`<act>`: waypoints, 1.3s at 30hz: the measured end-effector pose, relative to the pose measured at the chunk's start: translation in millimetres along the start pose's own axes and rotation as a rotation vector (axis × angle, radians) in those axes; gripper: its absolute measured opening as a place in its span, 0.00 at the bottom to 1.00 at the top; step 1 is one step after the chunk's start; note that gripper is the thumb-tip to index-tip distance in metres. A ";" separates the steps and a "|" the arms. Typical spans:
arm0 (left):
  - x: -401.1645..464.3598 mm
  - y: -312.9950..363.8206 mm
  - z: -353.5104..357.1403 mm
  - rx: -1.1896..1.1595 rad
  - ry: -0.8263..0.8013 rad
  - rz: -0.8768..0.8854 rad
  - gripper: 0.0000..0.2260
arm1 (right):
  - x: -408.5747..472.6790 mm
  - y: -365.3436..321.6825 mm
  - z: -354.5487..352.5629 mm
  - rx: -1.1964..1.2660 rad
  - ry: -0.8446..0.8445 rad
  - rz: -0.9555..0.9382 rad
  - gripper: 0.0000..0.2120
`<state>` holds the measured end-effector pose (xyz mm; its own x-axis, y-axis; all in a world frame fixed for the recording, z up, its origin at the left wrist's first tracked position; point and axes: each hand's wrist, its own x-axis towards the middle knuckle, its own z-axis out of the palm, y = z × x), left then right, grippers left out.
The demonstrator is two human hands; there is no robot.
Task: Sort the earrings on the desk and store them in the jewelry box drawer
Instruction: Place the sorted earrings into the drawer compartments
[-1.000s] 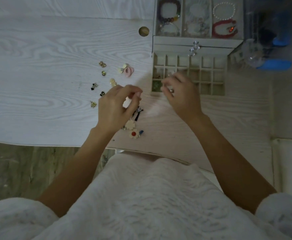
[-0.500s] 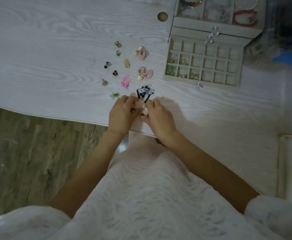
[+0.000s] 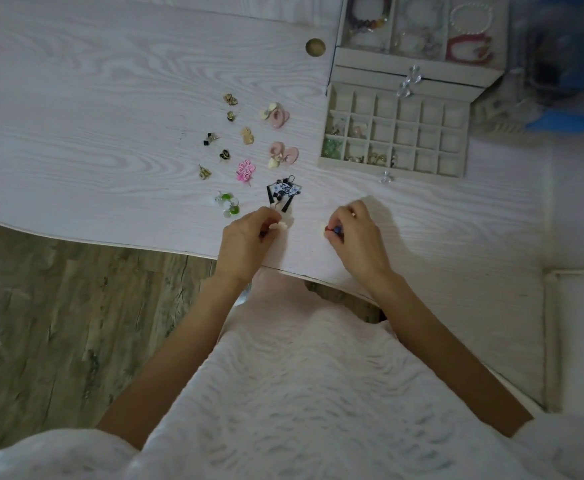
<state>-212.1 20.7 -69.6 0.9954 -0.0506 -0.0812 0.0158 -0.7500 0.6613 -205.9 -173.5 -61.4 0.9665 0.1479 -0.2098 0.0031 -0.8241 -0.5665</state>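
Several earrings lie loose on the white desk [image 3: 93, 133]: two pink ones [image 3: 278, 116], a pink flower [image 3: 245, 170], a green pair [image 3: 228, 203], a black-and-white fan pair [image 3: 282, 192] and small gold studs [image 3: 230, 98]. My left hand [image 3: 245, 242] pinches a cream flower earring [image 3: 281, 226] near the desk's front edge. My right hand [image 3: 356, 237] pinches a matching cream earring with red and blue beads [image 3: 332, 230]. The jewelry box's open drawer [image 3: 396, 174] sits at the upper right; a few left compartments hold earrings.
The jewelry box top [image 3: 418, 26] behind the drawer holds bracelets. A round hole [image 3: 315, 47] is in the desk beside it. Blue objects [image 3: 560, 121] blur at the far right. Wooden floor [image 3: 58, 323] shows below the curved desk edge.
My right hand left the drawer and came down beside the left near the desk edge. Both hands took up the cream flower earrings and have since moved apart, one earring in each.
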 end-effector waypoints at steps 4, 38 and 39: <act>20.3 20.3 -2.7 -0.057 0.014 0.080 0.08 | 2.1 14.2 -4.9 -0.018 0.002 0.026 0.09; 158.0 102.7 54.5 0.129 -0.076 0.254 0.14 | 127.7 49.9 -96.7 0.321 0.309 0.203 0.08; 159.1 102.5 55.2 0.145 -0.083 0.252 0.13 | 129.3 48.5 -93.8 0.296 0.311 0.199 0.07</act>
<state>-57.3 -100.6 -56.0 0.9550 -0.2965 0.0075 -0.2505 -0.7928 0.5556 -56.8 -245.7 -41.3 0.9721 -0.2050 -0.1140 -0.2193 -0.6219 -0.7517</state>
